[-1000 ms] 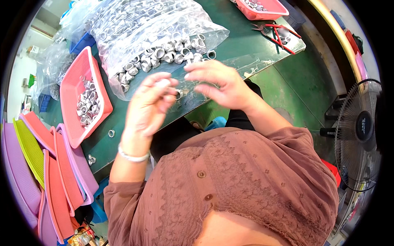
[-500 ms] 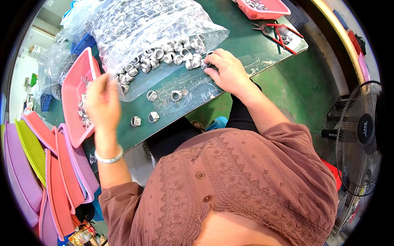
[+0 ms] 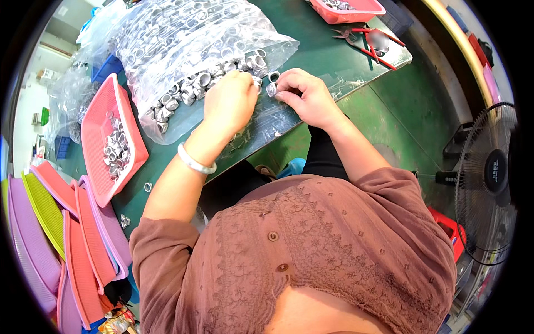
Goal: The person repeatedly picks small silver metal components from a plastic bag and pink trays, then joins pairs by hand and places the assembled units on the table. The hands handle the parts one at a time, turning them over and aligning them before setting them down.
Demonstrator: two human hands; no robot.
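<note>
Silver-coloured rings spill from the mouth of a big clear plastic bag on the green table. My right hand pinches a chunky silver ring between thumb and fingers at the right end of the pile; another ring is right behind it. Close by on the left, my left hand is closed, back upward, its fingertips at the pile's edge beside a ring. Whatever it may grip is hidden. A pink basket on the left holds several rings.
Red-handled pliers lie at the table's right corner, below another pink basket. Stacked coloured baskets lean at the left. One loose ring is beside the left basket. A fan stands at the right.
My left hand has moved right, from beside the pink basket to the pile's edge near my right hand. My forearm now covers the table where loose rings lay. The right hand stayed nearly in place.
</note>
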